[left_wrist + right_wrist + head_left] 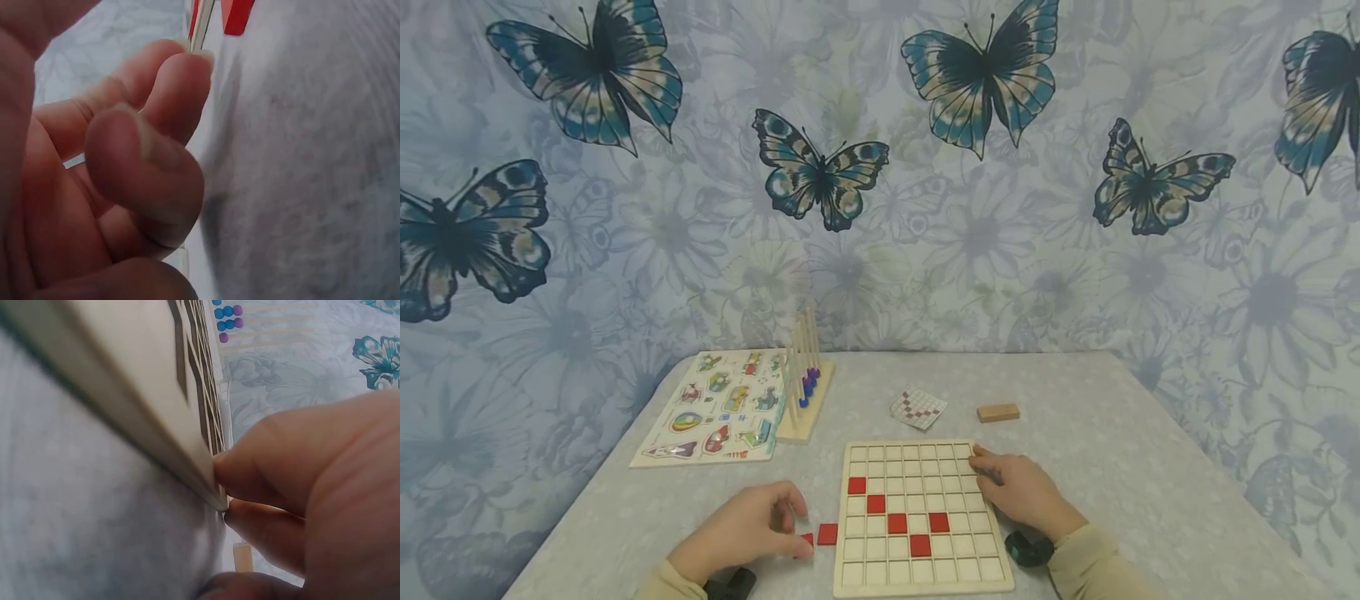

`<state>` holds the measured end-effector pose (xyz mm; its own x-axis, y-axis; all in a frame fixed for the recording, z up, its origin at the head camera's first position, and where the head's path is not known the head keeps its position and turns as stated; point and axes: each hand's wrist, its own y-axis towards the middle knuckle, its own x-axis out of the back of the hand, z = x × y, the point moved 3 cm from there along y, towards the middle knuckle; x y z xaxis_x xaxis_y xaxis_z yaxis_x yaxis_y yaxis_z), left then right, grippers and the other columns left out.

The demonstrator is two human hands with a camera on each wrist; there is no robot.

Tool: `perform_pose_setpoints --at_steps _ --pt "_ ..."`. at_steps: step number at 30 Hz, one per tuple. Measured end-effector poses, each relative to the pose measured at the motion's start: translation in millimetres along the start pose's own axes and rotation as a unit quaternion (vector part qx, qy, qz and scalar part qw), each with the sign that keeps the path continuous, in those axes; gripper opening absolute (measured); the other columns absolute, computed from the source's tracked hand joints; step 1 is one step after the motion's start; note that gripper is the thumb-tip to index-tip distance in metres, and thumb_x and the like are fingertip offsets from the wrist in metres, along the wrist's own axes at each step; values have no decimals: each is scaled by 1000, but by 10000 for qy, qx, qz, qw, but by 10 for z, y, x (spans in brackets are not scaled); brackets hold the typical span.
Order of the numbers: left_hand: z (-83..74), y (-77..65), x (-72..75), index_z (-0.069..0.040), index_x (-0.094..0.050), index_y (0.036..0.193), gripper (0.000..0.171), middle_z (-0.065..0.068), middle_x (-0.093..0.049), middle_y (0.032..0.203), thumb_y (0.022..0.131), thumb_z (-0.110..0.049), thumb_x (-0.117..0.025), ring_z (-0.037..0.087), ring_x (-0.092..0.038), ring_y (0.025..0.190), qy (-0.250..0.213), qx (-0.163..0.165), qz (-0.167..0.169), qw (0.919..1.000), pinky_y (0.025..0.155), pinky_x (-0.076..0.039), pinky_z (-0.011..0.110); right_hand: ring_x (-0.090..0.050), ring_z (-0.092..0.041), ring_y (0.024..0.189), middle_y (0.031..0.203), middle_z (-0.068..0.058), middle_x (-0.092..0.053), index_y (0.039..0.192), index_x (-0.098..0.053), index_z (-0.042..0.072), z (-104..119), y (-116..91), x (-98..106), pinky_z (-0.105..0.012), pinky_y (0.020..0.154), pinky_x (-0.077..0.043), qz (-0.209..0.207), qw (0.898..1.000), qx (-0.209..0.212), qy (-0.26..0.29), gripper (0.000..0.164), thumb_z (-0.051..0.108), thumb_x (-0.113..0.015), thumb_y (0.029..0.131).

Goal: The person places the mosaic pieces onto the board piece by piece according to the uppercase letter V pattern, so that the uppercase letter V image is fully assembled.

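Note:
My left hand hovers at the board's left side, fingers bent and thumb out. Its thumb overlaps a partly hidden red square tile in the head view. In the left wrist view no tile shows between the thumb and fingers, and a red tile lies beyond the fingertips. Another red tile sits right beside the board. My right hand rests its fingertips on the upper right corner of the wooden grid board. Several red tiles fill cells in a descending diagonal, with one up to the right.
Behind the board lie a pattern card with a red-square design and a small wooden block. At the back left are a picture puzzle board and a peg stand with blue and purple beads. A patterned wall rises behind the table.

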<state>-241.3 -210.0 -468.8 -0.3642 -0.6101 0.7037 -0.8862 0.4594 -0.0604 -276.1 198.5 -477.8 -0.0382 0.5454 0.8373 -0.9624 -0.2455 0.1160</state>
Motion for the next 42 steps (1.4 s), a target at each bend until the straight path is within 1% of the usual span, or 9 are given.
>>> perform_pose_setpoints --at_steps 3,7,10,15,20,26,29,36,42 --pt "-20 -14 -21 -24 -65 98 43 -10 -62 80 74 -49 -90 6 -53 64 220 -107 -17 9997 57 -45 26 -60 -32 132 147 -1 -60 130 -72 11 5 7 -1 -52 105 -49 -55 10000 27 -33 34 19 -69 97" --pt "-47 -44 -20 -24 -65 94 36 -12 -61 80 76 -42 -90 4 -52 65 399 -177 -67 9990 58 -44 26 -64 -33 127 147 -1 -59 130 -72 11 22 7 4 -53 103 -50 -23 10000 62 -61 34 18 -69 97" --pt "-58 -55 -3 -25 -66 91 30 -13 -62 81 78 -39 -89 2 -52 68 544 -238 -164 9981 61 -43 25 -63 -34 128 148 -2 -59 131 -71 11 26 -2 1 -55 105 -49 28 10000 35 -54 34 19 -68 97" --pt "-77 -51 20 -29 -68 88 25 -14 -63 87 79 -40 -89 3 -52 74 773 -305 -296 9961 66 -42 25 -59 -35 132 148 -4 -59 131 -71 10 19 -14 6 -56 106 -47 31 10000 55 -3 34 19 -67 98" --pt "-96 -39 24 -28 -68 88 24 -13 -64 86 79 -36 -90 5 -53 73 676 -287 -295 9969 64 -43 25 -57 -34 135 148 -3 -59 132 -71 10 13 -10 16 -56 108 -45 12 10000 35 46 35 19 -68 98" --pt "-97 -52 13 -24 -68 89 26 -10 -65 86 78 -33 -90 5 -53 71 381 -213 -212 9988 62 -44 25 -57 -34 134 148 -4 -59 131 -71 10 12 -16 2 -55 107 -47 34 9999 75 57 34 19 -68 98" --pt "-92 -60 12 -25 -68 89 26 -9 -65 87 78 -33 -90 5 -53 71 349 -192 -209 9990 62 -44 26 -57 -34 134 148 -4 -59 131 -71 10 17 -19 0 -56 107 -47 6 10000 75 58 34 18 -69 98" --pt "-73 -57 26 -28 -70 89 24 -13 -65 88 77 -35 -90 3 -52 72 535 -372 -287 9975 63 -43 25 -57 -35 135 148 -3 -59 131 -71 10 18 -21 -5 -56 108 -46 12 10000 59 57 34 19 -68 98" --pt "-100 -50 50 -34 -70 84 15 -20 -62 82 83 -33 -86 1 -50 64 923 -313 -625 9933 59 -42 24 -60 -33 132 148 -3 -58 132 -71 10 13 -19 -5 -52 103 -51 22 10000 70 18 35 19 -68 98"
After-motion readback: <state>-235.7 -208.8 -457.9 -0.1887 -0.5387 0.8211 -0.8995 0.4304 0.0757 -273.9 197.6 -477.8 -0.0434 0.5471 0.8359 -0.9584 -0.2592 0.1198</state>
